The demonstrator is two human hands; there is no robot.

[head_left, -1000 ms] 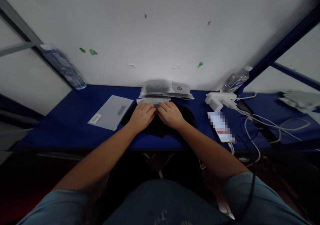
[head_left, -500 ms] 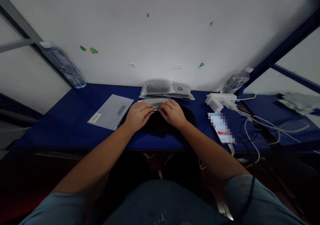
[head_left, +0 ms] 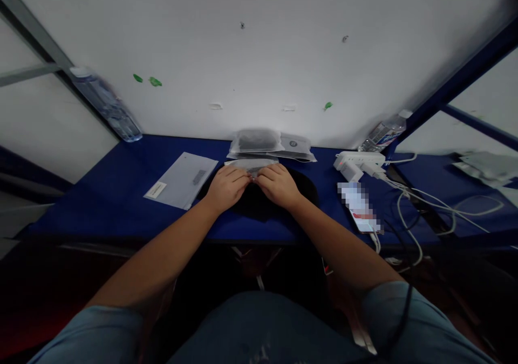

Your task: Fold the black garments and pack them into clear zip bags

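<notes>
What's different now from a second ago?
Hardly anything: the left hand and right hand seem to have parted slightly, then come closer again, by the clear bag. I can't see anything taken or let go. The phone and flat pouch stayed put.

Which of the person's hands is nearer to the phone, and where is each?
Right. The right hand is left of the phone, not touching it; the left hand is farther left, beyond the right hand.

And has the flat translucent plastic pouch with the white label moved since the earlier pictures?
No. The flat translucent plastic pouch keeps its place on the blue desk, judged against the green wall marks; only the view shifted slightly.
</notes>
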